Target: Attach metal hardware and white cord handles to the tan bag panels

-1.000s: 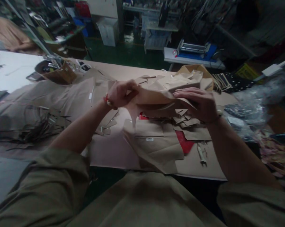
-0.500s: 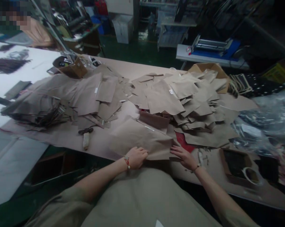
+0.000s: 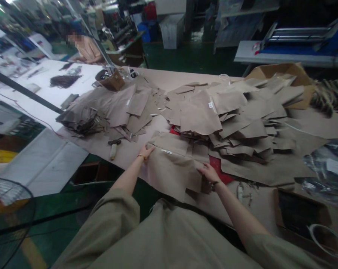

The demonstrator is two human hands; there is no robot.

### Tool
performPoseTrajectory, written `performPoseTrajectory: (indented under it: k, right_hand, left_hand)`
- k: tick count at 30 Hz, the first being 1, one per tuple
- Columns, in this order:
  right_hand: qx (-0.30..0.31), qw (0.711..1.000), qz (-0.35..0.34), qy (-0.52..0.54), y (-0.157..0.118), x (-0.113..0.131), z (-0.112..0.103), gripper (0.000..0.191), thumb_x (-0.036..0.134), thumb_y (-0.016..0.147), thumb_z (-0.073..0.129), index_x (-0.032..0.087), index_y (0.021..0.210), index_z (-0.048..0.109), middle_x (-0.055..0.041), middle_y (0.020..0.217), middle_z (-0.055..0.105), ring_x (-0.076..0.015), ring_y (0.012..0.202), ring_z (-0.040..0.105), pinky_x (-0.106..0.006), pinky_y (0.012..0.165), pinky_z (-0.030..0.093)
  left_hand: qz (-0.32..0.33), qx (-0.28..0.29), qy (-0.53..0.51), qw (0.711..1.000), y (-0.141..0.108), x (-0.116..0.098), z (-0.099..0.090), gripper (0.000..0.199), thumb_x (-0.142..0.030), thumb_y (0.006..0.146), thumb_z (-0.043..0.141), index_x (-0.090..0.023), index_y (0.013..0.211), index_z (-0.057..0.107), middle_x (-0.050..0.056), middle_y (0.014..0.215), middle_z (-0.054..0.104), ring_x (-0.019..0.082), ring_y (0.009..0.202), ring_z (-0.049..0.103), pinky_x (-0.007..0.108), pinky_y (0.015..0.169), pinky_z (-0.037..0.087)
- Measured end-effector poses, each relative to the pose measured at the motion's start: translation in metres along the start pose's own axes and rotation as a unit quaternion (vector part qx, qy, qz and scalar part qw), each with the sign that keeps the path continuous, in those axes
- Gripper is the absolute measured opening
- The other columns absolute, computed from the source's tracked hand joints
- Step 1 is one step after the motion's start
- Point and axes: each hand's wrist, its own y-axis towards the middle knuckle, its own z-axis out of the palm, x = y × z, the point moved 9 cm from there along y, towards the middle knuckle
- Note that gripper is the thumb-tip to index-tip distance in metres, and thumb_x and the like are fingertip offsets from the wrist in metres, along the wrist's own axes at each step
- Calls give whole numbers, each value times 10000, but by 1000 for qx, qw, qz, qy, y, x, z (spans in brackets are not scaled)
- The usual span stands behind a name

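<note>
A large taupe fabric piece (image 3: 169, 172) with a narrow white tag or slot lies across the table's near edge, its lower part hanging over. My left hand (image 3: 147, 151) is closed on its upper left edge, the thumb on top. At its right side, my right hand (image 3: 209, 173) pinches the edge between thumb and fingers. Just behind that hand a red sheet (image 3: 219, 170) shows from under other taupe pieces. Beyond the held piece lies a wide heap of cut taupe pieces (image 3: 199, 114), one bearing a small white label.
Another pile of taupe pieces (image 3: 85, 119) lies left, near a small tool with a pale handle (image 3: 113, 151). Right are an open box (image 3: 300, 213), a white ring and clear plastic bags (image 3: 326, 168). A cardboard box (image 3: 306, 84) stands far right. A person (image 3: 87, 48) sits beyond the white table.
My left hand has gone from the piece's near edge to its upper left edge. The fabric has turned and now hangs over the table edge. The view has shifted.
</note>
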Motion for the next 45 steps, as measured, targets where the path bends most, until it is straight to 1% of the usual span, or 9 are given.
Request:
performPoseTrajectory:
  k: [6, 11, 17, 21, 25, 30, 35, 39, 45]
  right_hand:
    - [17, 979, -200, -22, -24, 88, 5, 643, 214, 696, 587, 124, 1331, 639, -89, 975, 707, -164, 754, 639, -268, 682, 547]
    - [40, 871, -419, -253, -82, 143, 29, 528, 186, 838, 505, 236, 1325, 703, -115, 1127, 706, -206, 935, 676, -318, 874, 552]
    - [-6, 974, -140, -177, -23, 68, 27, 525, 464, 817, 611, 143, 1209, 748, -134, 1037, 729, -259, 943, 686, -391, 891, 565]
    - [-189, 981, 14, -37, 22, 34, 18, 703, 680, 648, 716, 105, 1053, 737, -184, 1088, 712, -300, 1031, 663, -458, 978, 523]
    - [-248, 968, 3, -39, 65, 52, 23, 800, 478, 592, 775, 85, 1274, 632, -192, 1145, 680, -261, 981, 652, -444, 939, 534]
    - [-234, 913, 9, -334, 111, 88, 32, 589, 259, 817, 583, 143, 1394, 577, -136, 1050, 681, -227, 897, 628, -373, 860, 513]
    - [-207, 863, -55, -457, 143, 115, 58, 647, 141, 791, 581, 145, 1438, 565, -215, 1431, 500, -328, 1211, 508, -426, 995, 433]
    - [-96, 857, -148, -484, 139, 109, 112, 502, 237, 914, 523, 174, 1403, 618, -138, 1501, 483, -312, 1314, 464, -435, 1095, 415]
    - [-165, 810, -318, -465, 104, 159, 126, 494, 285, 938, 544, 176, 1415, 607, -147, 1546, 427, -293, 1416, 403, -444, 1161, 375]
  left_hand:
    - [-6, -24, 1, 1000, 31, -8, -21, 667, -464, 981, 543, -59, 1496, 419, 238, 1534, 457, 273, 1394, 497, 342, 1116, 414]
    - [50, 39, 31, 997, 87, -17, -26, 775, -460, 841, 739, -80, 1467, 486, 213, 1533, 470, 309, 1409, 482, 363, 1154, 380]
    - [137, 110, 98, 980, 122, -7, -7, 805, -377, 694, 844, -87, 1397, 577, 196, 1461, 555, 338, 1372, 512, 370, 1165, 366]
    - [153, 96, 182, 967, 143, -3, -14, 856, -549, 728, 795, -105, 1418, 551, 196, 1427, 582, 341, 1323, 551, 378, 1091, 422]
    - [93, 133, 153, 975, 171, 5, -20, 593, -631, 823, 665, -146, 1164, 678, 132, 1207, 707, 286, 1118, 657, 321, 882, 482]
    - [74, 150, 174, 970, 189, 26, -18, 406, -566, 807, 701, -166, 801, 629, 56, 810, 684, 225, 817, 650, 286, 682, 440]
    - [27, 43, 76, 996, 190, 33, -23, 600, -420, 699, 835, -144, 1163, 574, 116, 1135, 680, 228, 1015, 651, 292, 840, 494]
    - [42, 78, -8, 996, 199, 15, -25, 864, -122, 622, 827, -140, 1397, 445, 130, 1201, 674, 217, 1044, 668, 321, 929, 515]
    - [176, -17, 263, 948, 227, -42, -85, 900, -225, 733, 797, -184, 1537, 394, 202, 1399, 572, 356, 1275, 570, 504, 1047, 459]
